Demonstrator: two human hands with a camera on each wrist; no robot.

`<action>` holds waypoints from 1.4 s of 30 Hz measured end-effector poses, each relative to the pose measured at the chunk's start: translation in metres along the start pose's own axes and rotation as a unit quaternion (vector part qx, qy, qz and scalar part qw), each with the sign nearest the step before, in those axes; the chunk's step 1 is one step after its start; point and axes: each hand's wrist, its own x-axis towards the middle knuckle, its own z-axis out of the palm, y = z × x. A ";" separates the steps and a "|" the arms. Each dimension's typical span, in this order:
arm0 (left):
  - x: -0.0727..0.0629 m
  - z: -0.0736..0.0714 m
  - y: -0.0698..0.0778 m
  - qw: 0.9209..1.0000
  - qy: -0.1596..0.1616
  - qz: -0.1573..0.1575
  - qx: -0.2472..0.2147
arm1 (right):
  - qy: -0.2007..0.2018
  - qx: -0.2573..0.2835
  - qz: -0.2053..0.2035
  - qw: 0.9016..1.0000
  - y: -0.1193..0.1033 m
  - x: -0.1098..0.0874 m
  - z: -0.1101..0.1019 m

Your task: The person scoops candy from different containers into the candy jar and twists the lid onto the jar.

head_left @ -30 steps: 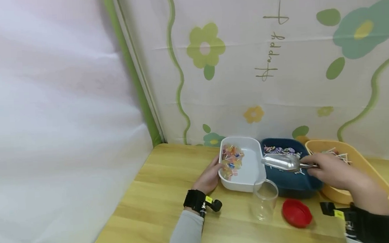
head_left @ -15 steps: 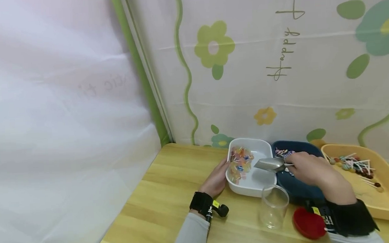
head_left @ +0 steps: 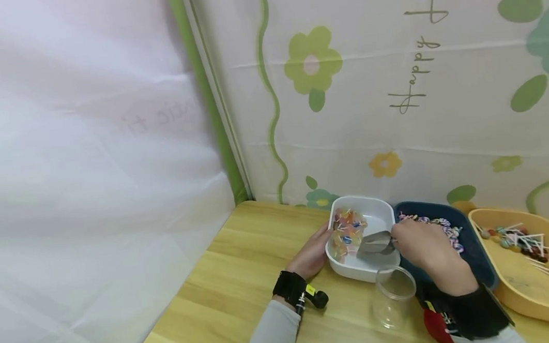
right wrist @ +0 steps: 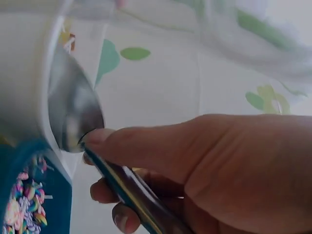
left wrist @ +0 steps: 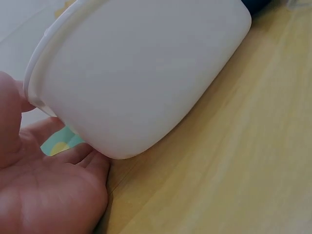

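Observation:
A white tub (head_left: 381, 215) (left wrist: 141, 73) holds several colourful wrapped sweets (head_left: 347, 230) at its left side. My left hand (head_left: 312, 255) (left wrist: 46, 195) rests against the tub's left wall with fingers laid along it. My right hand (head_left: 423, 246) (right wrist: 195, 165) grips the handle of a metal scoop (head_left: 375, 244) (right wrist: 73, 117), whose bowl dips into the white tub beside the sweets. In the right wrist view my thumb lies along the scoop's handle (right wrist: 131, 195).
A dark blue tub (head_left: 469, 239) of small sweets stands right of the white one, then a yellow tub (head_left: 523, 288) with lollipops. A clear jar (head_left: 393, 300) stands in front, a red lid (head_left: 438, 328) beside it. A flowered cloth backs the wooden table (head_left: 225, 298).
My right hand has carried the scoop leftwards from over the blue tub into the white tub. The left hand has stayed on the white tub. The head view has swung left.

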 end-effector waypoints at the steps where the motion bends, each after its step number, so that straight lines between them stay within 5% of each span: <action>1: 0.000 0.002 0.000 1.000 0.001 0.000 -0.003 | -0.006 -0.002 -0.002 1.000 -0.001 0.000 -0.001; 6: 0.004 0.005 0.009 1.000 0.007 0.014 -0.004 | -0.073 0.053 -0.011 0.996 0.000 0.012 -0.009; 12: 0.007 0.004 0.017 1.000 0.003 0.012 0.004 | -0.093 0.143 -0.140 0.975 0.005 0.027 0.001; 15: 0.009 0.005 0.019 1.000 0.000 0.011 0.007 | -0.084 0.153 -0.171 0.970 0.007 0.029 0.005; 42: -0.005 -0.004 0.001 1.000 0.021 -0.014 0.015 | -0.120 0.204 -0.119 0.964 0.010 0.017 0.020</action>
